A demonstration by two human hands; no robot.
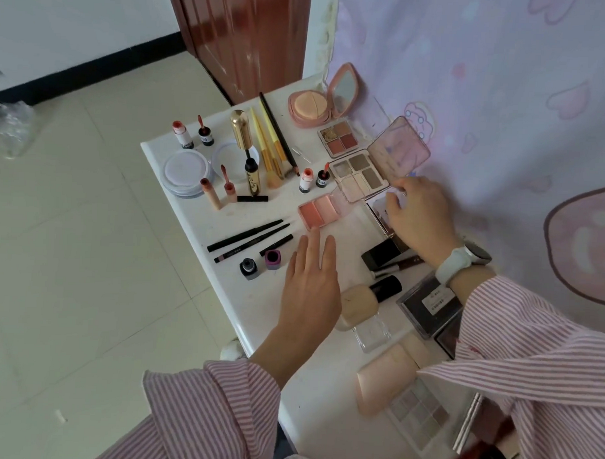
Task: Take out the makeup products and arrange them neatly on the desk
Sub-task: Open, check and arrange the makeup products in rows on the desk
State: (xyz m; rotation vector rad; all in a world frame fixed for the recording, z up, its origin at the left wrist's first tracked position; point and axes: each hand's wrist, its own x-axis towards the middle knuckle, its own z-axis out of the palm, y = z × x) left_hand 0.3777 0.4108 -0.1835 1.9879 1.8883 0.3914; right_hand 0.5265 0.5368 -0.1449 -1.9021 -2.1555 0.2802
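Hovering flat and empty, the left hand (309,281) nears three black pencils (246,236); right hand (420,218) grips a mirrored palette (380,215)

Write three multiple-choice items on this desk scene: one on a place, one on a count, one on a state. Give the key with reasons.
1. Where is the round pink cushion compact?
A. far end of the desk
B. on the floor
C. in a hand

2. How many yellow-handled brushes are there?
A. one
B. three
C. six

3. The pink two-pan blush palette is:
A. shut
B. open
C. boxed

Key: 1 A, it sits farthest away near the curtain; 2 B, three handles lie together; 3 B, both pans show.
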